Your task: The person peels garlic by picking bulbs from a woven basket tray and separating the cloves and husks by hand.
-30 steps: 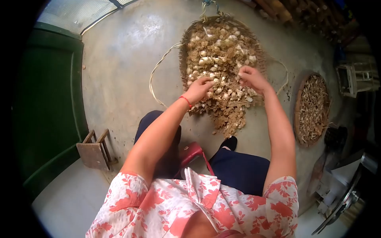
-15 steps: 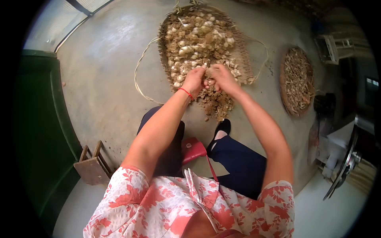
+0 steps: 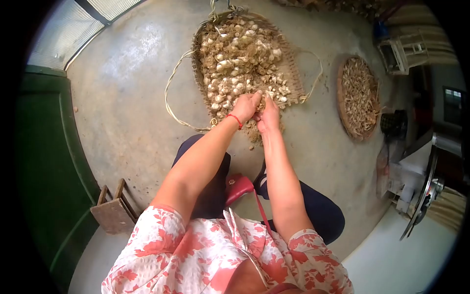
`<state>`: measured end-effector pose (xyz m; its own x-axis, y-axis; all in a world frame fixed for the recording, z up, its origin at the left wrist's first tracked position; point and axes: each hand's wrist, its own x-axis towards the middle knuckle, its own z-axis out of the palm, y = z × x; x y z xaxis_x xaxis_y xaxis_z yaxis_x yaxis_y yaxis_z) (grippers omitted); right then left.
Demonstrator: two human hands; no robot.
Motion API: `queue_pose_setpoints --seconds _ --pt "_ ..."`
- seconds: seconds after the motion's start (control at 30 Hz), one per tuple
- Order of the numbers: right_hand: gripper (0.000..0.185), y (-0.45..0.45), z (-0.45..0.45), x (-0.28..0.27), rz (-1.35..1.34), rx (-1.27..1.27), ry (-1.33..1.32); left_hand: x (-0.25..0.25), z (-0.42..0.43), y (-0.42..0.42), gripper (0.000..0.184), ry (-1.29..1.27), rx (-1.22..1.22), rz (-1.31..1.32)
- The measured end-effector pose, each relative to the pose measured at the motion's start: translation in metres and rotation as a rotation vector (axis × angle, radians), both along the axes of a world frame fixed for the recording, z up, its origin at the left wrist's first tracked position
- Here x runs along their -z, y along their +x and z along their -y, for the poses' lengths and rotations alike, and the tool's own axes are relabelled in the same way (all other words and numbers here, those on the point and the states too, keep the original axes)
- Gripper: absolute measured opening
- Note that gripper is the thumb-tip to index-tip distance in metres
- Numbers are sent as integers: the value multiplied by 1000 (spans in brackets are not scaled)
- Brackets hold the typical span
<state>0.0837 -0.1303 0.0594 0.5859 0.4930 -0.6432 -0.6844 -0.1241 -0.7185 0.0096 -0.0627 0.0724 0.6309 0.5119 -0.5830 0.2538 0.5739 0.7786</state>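
A home or its storeroom, by the look of it: beyond the fingers (image 3: 252,105), woven baskets (image 3: 294,73) of bulbs rest on a bare concrete floor (image 3: 132,98), with a green door (image 3: 54,161) and low wooden stool (image 3: 113,213) to their left.

Garlic (image 3: 226,63) lies in the basket (image 3: 292,73), tray (image 3: 340,102) right.

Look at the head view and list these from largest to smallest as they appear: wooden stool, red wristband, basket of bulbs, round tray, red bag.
1. Basket of bulbs
2. Round tray
3. Wooden stool
4. Red bag
5. Red wristband
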Motion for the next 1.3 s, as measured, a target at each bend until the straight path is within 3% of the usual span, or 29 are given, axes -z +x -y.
queue_pose_setpoints --seconds 0.1,0.2,0.3,0.37,0.4,0.47,0.53,0.63,0.67,0.77,0.8,0.87,0.9,0.93,1.0,1.03,1.07,1.13,1.23,1.3 --pt "20 9 17 15 -105 15 19 11 6 3 41 -80 33 -8" --pt "18 15 25 23 -228 0 16 27 0 0 37 -328 141 -13" --pt "18 14 28 18 -279 70 -52 28 10 6 38 -474 60 -76" --pt "24 15 30 17 34 -119 -122 27 12 8 39 -523 -13 -153" --pt "24 11 28 18 34 -117 -123 28 11 8 41 -627 -65 -114" --pt "31 -3 22 23 1004 -395 -336 29 11 7 44 -734 -115 -74" --pt "33 -15 20 -3 1022 -465 -480 17 8 3 46 -658 10 -5" --pt "30 -10 25 11 1102 -252 -231 20 5 1 43 -693 147 96" --pt "30 -4 27 14 1104 -260 -227 25 5 1 42 -728 229 174" --pt "16 4 31 18 695 -122 -163 18 12 6 38 -654 218 141" --pt "16 4 30 18 696 -130 -165 16 16 7 37 -596 201 128" --pt "13 7 26 18 256 243 11 11 25 11 33 -328 160 201" --pt "10 13 33 33 94 289 108 23 36 18 34 -60 155 169" --pt "10 20 39 46 95 275 110 36 44 23 36 208 149 131" --pt "15 35 52 69 112 205 -173 24 33 15 43 157 198 68" --pt "20 47 62 83 224 109 -350 22 25 12 43 271 186 -94" --pt "20 53 70 90 226 109 -351 23 18 10 44 382 177 -258" --pt "22 63 79 94 1036 -623 -851 59 5 10 39 303 -92 -343" --pt "27 64 56 56 1277 -714 -1042 104 -15 -11 42 86 -226 -348" --pt "29 73 27 57 1267 -681 -887 94 -22 -25 40 -42 -300 -349"
